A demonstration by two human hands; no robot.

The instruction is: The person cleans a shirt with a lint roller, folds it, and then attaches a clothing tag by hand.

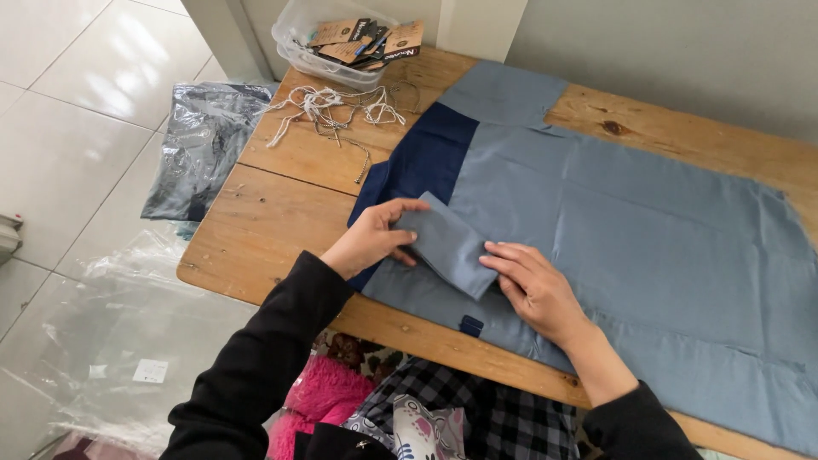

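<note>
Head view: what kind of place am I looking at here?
Probably a small home or workshop garment-packing spot. A blue garment lies on a wooden table, with a clear tub of card tags, loose strings, and plastic bags on the tiled floor.

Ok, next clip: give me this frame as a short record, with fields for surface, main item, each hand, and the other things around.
surface: wooden table
main item: grey-blue garment spread flat, with a dark navy panel
left hand: grips the folded flap
right hand: flat, pressing the flap's edge
far corner: clear plastic tub of card tags; loose strings
floor: plastic bags
</note>
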